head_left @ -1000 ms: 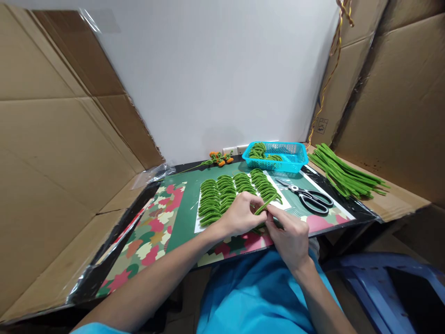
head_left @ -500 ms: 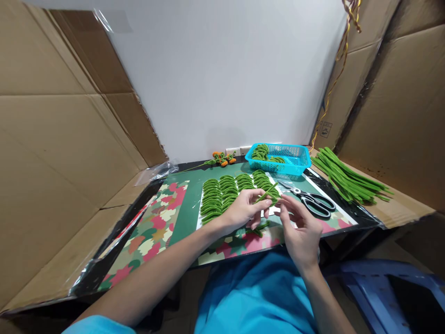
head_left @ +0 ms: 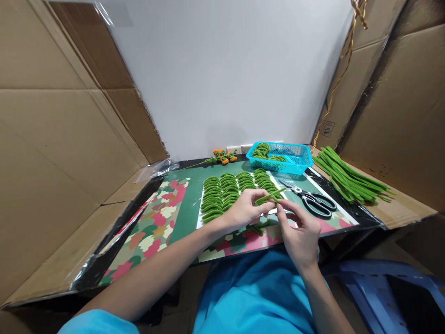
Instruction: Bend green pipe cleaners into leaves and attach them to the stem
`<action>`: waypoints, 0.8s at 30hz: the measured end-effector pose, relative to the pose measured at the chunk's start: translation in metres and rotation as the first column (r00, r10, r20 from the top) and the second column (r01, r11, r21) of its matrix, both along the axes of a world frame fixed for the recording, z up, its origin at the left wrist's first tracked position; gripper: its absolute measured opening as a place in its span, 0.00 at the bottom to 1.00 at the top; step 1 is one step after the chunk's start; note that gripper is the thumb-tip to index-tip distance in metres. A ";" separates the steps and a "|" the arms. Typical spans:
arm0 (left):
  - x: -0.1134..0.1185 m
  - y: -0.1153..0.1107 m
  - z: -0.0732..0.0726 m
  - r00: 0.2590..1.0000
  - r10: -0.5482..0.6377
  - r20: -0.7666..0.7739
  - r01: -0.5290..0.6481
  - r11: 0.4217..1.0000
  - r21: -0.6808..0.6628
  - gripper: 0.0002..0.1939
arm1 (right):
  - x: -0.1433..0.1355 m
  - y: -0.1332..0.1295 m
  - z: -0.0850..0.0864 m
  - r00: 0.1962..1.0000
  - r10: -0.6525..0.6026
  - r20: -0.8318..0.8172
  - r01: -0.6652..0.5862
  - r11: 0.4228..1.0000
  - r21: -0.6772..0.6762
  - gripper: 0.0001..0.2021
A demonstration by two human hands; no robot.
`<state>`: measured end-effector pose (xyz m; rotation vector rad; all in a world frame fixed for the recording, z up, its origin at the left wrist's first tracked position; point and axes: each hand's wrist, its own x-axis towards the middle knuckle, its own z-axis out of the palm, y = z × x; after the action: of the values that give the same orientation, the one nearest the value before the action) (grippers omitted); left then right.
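Between the thumb and fingers of my left hand (head_left: 247, 208) is a green pipe cleaner (head_left: 280, 191), one end slanting up to the right. My right hand (head_left: 299, 228) meets it from the right, thumb and fingertips pinched on the piece; its exact shape there is partly hidden by the fingers. Beneath my hands a few short green pieces (head_left: 257, 229) lie on the mat. Just behind them, curved green pipe cleaner pieces (head_left: 212, 195) are set out in several columns on a white sheet (head_left: 200, 218), partly covered by my left hand.
Black-handled scissors (head_left: 318, 204) lie right of the sheet. A blue basket (head_left: 299, 162) at the back holds more curved green pieces. Long green pipe cleaners (head_left: 351, 176) are heaped at the right. Orange flowers (head_left: 225, 157) rest by the wall. Cardboard walls (head_left: 69, 139) flank the table.
My right fingertips have moved slightly left and closed on the green pipe cleaner beside my left fingers. The view has shifted a little; the other things lie as before.
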<state>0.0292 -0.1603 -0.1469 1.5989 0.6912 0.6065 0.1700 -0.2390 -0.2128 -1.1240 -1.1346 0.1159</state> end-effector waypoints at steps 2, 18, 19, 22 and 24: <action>0.000 0.000 -0.002 1.000 0.013 0.002 -0.013 0.999 0.042 0.21 | 0.000 0.000 -0.001 1.000 -0.006 -0.014 0.005 1.000 -0.022 0.08; -0.005 0.003 -0.009 0.979 0.029 -0.200 0.060 0.902 0.427 0.07 | -0.002 0.003 -0.007 0.877 -0.238 0.417 0.231 0.971 0.069 0.09; -0.005 0.003 -0.008 0.978 0.024 -0.206 0.066 0.906 0.418 0.07 | -0.002 0.002 -0.007 0.855 -0.256 0.451 0.251 0.965 0.073 0.11; -0.005 0.002 -0.006 0.978 0.010 -0.211 0.079 0.910 0.408 0.07 | -0.003 0.002 -0.009 0.813 -0.287 0.507 0.286 0.955 0.082 0.13; -0.005 0.002 -0.005 0.979 0.006 -0.204 0.081 0.907 0.412 0.07 | -0.003 0.002 -0.010 0.820 -0.278 0.499 0.276 0.958 0.081 0.12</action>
<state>0.0241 -0.1579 -0.1516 2.0931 0.7078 0.5962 0.1674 -0.2369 -0.2230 -1.3461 -1.4139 -0.4398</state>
